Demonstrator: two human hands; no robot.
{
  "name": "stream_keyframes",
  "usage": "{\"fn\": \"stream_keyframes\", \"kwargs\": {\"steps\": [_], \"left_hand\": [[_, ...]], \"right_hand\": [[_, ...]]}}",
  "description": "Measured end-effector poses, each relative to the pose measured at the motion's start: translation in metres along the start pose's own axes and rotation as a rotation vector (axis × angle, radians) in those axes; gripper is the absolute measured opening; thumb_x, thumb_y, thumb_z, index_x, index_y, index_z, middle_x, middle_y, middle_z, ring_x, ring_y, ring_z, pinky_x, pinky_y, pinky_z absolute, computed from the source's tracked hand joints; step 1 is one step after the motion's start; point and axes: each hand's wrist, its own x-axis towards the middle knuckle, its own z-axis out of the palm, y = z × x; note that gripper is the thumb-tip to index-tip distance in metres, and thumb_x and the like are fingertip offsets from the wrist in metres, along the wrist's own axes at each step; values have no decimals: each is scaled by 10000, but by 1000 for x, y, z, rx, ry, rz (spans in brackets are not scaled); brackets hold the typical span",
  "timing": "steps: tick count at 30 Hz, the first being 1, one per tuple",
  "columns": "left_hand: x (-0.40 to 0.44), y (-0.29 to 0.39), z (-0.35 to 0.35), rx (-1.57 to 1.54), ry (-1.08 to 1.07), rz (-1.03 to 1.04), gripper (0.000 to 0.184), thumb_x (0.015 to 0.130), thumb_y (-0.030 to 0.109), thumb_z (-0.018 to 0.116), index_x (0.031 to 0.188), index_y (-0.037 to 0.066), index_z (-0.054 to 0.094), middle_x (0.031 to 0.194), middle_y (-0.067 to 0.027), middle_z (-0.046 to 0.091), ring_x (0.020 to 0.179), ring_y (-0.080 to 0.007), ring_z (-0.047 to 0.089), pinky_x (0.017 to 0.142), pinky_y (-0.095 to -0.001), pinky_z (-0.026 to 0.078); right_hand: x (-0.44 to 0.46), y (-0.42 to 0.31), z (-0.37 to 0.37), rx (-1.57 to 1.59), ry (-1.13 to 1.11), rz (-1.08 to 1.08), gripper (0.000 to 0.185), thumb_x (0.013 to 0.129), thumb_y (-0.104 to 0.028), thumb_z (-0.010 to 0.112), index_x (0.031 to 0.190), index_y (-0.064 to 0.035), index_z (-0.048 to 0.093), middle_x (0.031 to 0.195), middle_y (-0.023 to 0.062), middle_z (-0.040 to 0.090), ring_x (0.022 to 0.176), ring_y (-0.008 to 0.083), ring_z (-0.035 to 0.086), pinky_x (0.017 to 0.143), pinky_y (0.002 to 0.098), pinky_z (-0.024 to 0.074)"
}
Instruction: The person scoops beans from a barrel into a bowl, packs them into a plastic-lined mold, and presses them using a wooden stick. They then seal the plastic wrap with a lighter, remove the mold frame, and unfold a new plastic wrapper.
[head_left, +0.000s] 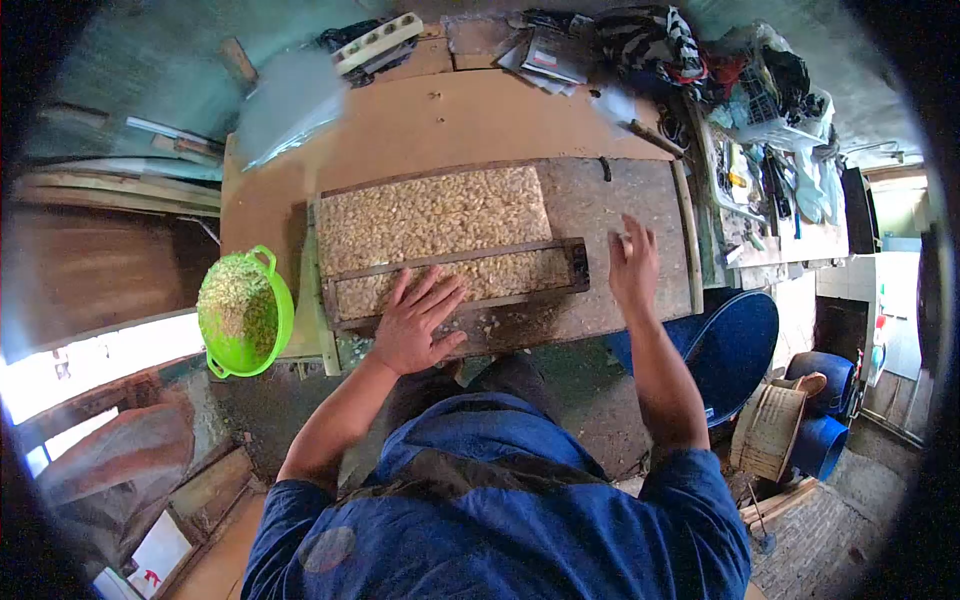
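A wide slab of pale puffed grains or nuts (pixel 430 215) lies on a worn wooden board (pixel 650 200). A wooden bar (pixel 480 256) crosses the slab lengthwise and belongs to what looks like a narrow frame, with a dark end piece (pixel 579 266) on the right. My left hand (pixel 415 320) rests flat, fingers spread, on the near strip of the slab and the frame's front edge. Over the bare right part of the board hovers my right hand (pixel 634 268), its fingers loosely bent and apart, with nothing visible in it. Loose crumbs lie near the front edge.
A green colander (pixel 283 310) with pale grains stands at the left. Plastic sheeting (pixel 295 105) and a power strip (pixel 378 42) lie at the back. Blue barrels (pixel 735 345) and a woven basket (pixel 768 430) stand right of the table, below a cluttered side shelf (pixel 790 250).
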Motion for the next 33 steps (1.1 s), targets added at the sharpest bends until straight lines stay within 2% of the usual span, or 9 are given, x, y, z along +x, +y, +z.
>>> {"fn": "stream_keyframes", "kwargs": {"steps": [3,6,8,14,18,20,27,29,33], "left_hand": [[0,1,0,-11,10,-8,623,939,539,518,1405,127,552,1479,-47,506,1453,-295,341,1215,-534,125],[0,1,-1,-25,13,-19,603,941,541,517,1374,127,584,1460,-42,528,1446,-296,357,1213,-544,132],[1,1,-1,-34,16,-24,594,937,530,533,1358,117,599,1452,-50,537,1448,-305,354,1216,-542,133],[1,0,-1,-40,12,-31,578,950,536,515,1360,138,597,1450,-29,534,1433,-283,375,1211,-549,145],[2,2,-2,-43,16,-34,574,944,529,527,1354,134,602,1443,-33,541,1431,-284,379,1215,-545,145],[2,3,-3,-34,16,-35,575,943,527,530,1355,133,601,1442,-34,542,1433,-283,376,1216,-544,144],[1,2,1,-52,16,-56,567,939,513,539,1360,138,598,1442,-36,544,1441,-278,368,1219,-538,141],[0,2,1,-42,16,-56,572,938,514,541,1366,139,591,1444,-31,540,1439,-278,370,1220,-539,136],[0,3,0,-52,17,-60,571,933,505,551,1368,136,589,1446,-31,539,1440,-270,368,1221,-537,134]], "right_hand": [[59,25,28,18,70,82,348,941,-251,649,1250,-94,617,1130,182,629,1019,361,629,890,446,495],[96,39,46,-144,28,122,396,912,-336,673,1217,-86,639,1150,180,634,1018,361,633,893,455,493],[107,37,55,-179,-16,246,415,893,-397,677,1166,-84,662,1160,179,644,1037,372,627,916,458,484],[119,40,61,-219,-25,201,329,899,-360,653,1028,-60,695,1027,183,692,1058,364,625,916,455,487],[124,36,61,-252,-131,241,274,930,-301,611,1094,-86,658,1148,183,634,1113,381,597,945,465,484],[126,37,66,-241,-10,179,234,920,-260,585,996,-57,672,997,229,691,986,427,642,863,497,502],[140,28,50,-165,-138,136,210,926,-234,564,1029,-53,588,978,237,684,938,463,642,795,536,513],[143,29,39,-320,-255,68,209,931,-226,563,1072,-71,566,954,224,685,934,460,644,777,552,508],[155,30,20,-453,-145,77,224,936,-204,560,1130,-97,531,1029,206,678,968,437,646,774,546,508]]}}
